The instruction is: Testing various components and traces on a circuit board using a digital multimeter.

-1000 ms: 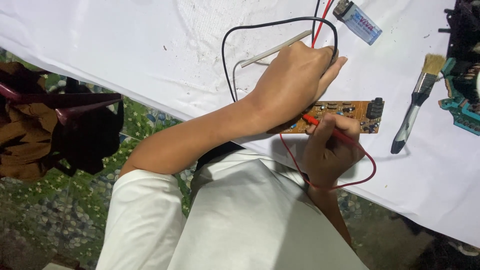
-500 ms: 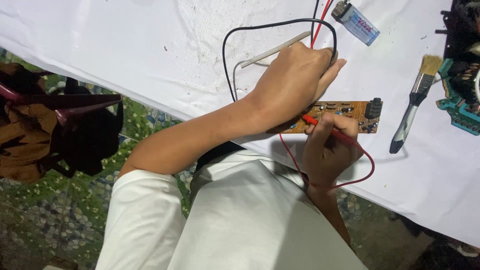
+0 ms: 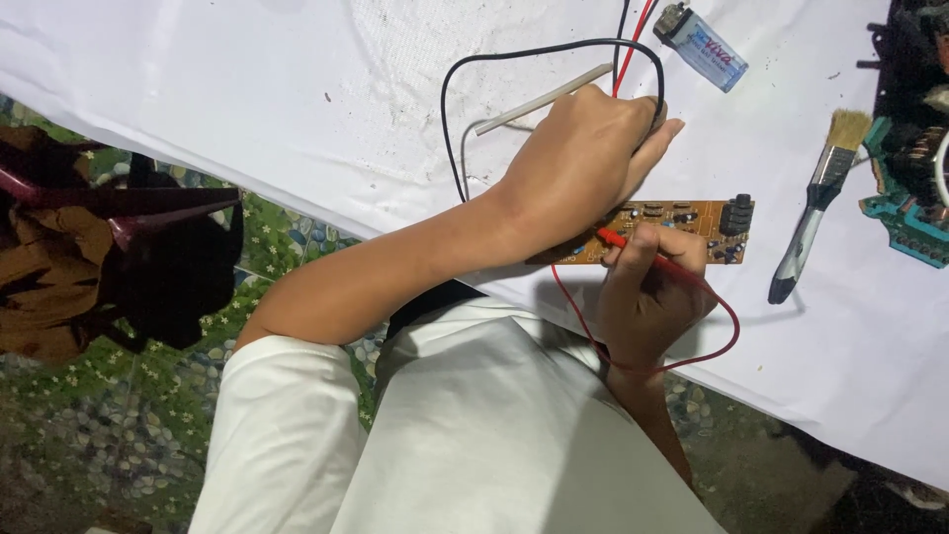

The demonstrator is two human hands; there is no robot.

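The right hand (image 3: 647,292) is pinching a red probe (image 3: 643,249) against the brown circuit board (image 3: 682,222) on the white surface (image 3: 297,109), while the left hand (image 3: 583,163), curled shut, grips a black lead (image 3: 450,119) just above the board.

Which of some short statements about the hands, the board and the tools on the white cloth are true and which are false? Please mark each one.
1. The right hand holds a red probe against the brown circuit board. True.
2. The left hand lies flat on bare cloth, away from the board. False: it is curled over the board's left end, where the black wire loops.
3. A paintbrush lies to the right of the board. True.
4. The paintbrush rests on top of the board. False: it lies apart from it, on the white cloth.
5. A small blue lighter lies above the board. True.
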